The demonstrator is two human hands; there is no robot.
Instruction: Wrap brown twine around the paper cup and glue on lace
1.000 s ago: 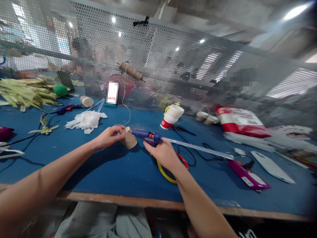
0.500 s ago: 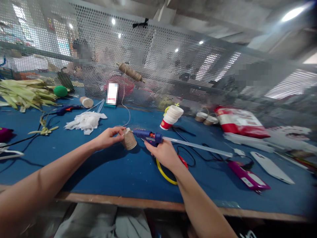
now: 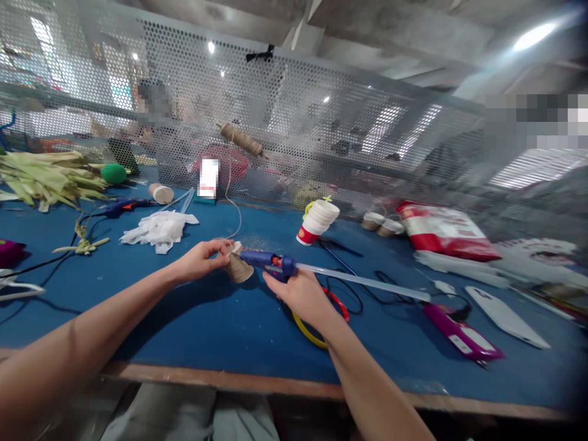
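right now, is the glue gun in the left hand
No, the right hand grips the blue glue gun, while the left hand holds the twine-wrapped piece.

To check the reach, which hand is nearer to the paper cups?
Right hand, on the near side of the paper cups; left hand is farther, to their left.

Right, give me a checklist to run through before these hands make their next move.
1. Glue gun gripped in the right hand: ok.
2. Twine-wrapped cup held by the left hand: ok.
3. Glue stick seated in the gun's rear: ok, a long length protrudes.
4. Twine slack below its spool: ok.
5. Left hand clear of the nozzle: cannot tell, too close.
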